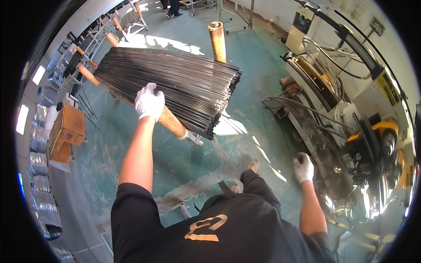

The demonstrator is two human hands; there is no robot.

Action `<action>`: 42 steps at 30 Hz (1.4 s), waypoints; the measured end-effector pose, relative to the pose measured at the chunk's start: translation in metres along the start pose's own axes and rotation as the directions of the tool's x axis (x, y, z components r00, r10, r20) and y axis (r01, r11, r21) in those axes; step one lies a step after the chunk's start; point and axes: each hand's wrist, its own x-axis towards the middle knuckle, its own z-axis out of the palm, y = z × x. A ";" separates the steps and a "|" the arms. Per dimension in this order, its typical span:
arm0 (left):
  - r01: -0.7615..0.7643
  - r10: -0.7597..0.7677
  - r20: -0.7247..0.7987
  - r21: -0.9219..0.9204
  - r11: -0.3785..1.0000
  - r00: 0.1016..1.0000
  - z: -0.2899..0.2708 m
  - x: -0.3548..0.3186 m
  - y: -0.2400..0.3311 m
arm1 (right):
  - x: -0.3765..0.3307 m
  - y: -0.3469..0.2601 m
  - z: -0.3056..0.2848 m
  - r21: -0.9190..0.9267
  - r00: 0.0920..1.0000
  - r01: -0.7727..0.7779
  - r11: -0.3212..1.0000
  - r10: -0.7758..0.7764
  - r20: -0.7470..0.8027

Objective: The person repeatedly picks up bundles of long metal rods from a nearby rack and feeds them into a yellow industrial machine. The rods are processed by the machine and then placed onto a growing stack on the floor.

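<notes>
A broad bundle of thin dark metal rods lies across a rack whose arms are sleeved in brown cardboard tubes. My left hand, in a white glove, is stretched forward onto the near edge of the bundle with its fingers curled over the rods, just above one tube. My right hand, also in a white glove, hangs low at my side with the fingers curled. It holds nothing that I can see and is close to the edge of a grey machine bed.
A large machine with a yellow part and hoses fills the right side. A wooden box and stacks of shiny bundles line the left. Another tube post stands behind the rods. A person's legs show far off on the green floor.
</notes>
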 end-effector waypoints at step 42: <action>-0.084 0.160 -0.309 0.245 0.966 0.937 0.091 0.016 -0.040 | 0.327 -0.434 0.433 -0.304 0.567 0.729 0.613 -0.291 0.771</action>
